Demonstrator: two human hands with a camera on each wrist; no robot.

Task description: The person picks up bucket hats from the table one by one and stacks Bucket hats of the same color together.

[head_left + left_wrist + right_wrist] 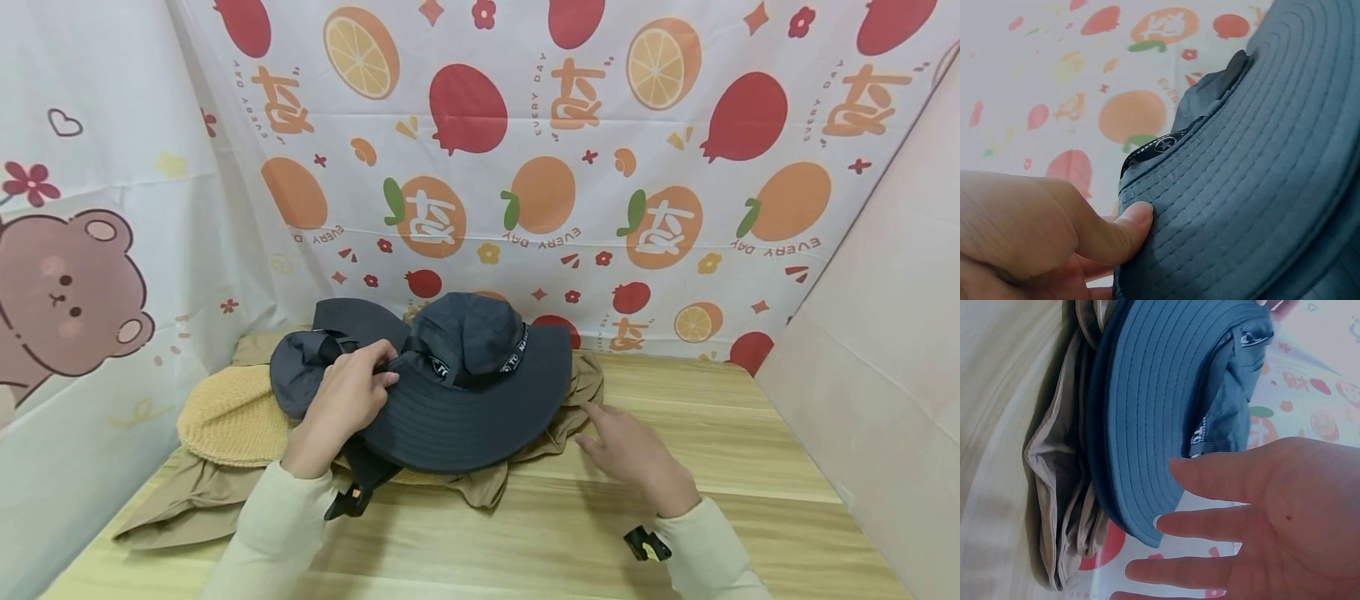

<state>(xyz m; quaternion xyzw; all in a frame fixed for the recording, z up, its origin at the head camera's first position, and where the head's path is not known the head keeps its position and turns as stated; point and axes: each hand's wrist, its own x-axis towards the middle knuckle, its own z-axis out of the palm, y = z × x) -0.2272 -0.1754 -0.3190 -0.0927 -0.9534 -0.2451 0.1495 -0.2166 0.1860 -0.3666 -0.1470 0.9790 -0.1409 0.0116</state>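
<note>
Adjusting the dark wide-brimmed hat at mid-frame seems the step: the left hand pinches its brim; the right hand, fingers apart, should probably steady it.

Two hands; at least two dark hats; one yellow hat; khaki pieces uncountable.

Here's the table, a pale wood-grain top with streaks showing to the right of the charcoal wide-brimmed sun hat and on its near side. Down on that surface goes a flattened khaki cloth piece, left of the sun hat and nearer the wearer, and there's rumpled khaki fabric poking out beyond its right brim. Left of it sits a yellow woven hat, overlapping khaki, so direct table contact is hard to call.
</note>
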